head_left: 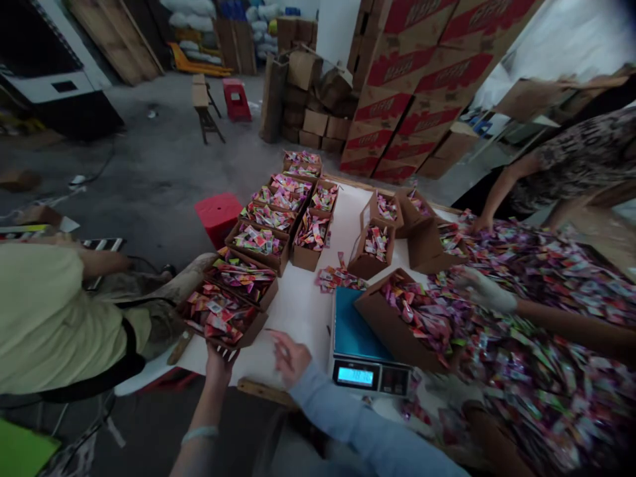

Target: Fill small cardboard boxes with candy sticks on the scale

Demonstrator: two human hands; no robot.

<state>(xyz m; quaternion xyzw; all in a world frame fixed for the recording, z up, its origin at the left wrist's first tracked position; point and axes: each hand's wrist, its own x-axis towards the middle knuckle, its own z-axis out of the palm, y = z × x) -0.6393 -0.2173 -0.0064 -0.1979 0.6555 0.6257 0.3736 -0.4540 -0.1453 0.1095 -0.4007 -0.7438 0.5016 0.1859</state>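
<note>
My left hand (222, 361) grips the near side of a cardboard box (251, 333) at the table's left corner, its fingers beneath the box. Small pink and red wrapped packets (218, 311) fill this box, which presses close to another filled box (268, 295) behind it. Above the white tabletop (298, 301), my right hand (291, 358) is held empty, fingers loosely bent and apart. To its right stands a digital scale (355, 375) with a blue plate and a lit display. A tilted cardboard box (382, 324) of packets leans over the scale's right side.
Filled boxes (258, 242) line the table's left side. A large heap of packets (536, 358) covers the right, where co-workers' arms reach in, one with a gloved hand (484, 289). A seated person (50, 318) is at left, near a red stool (217, 215). Stacked cartons (397, 99) rise behind.
</note>
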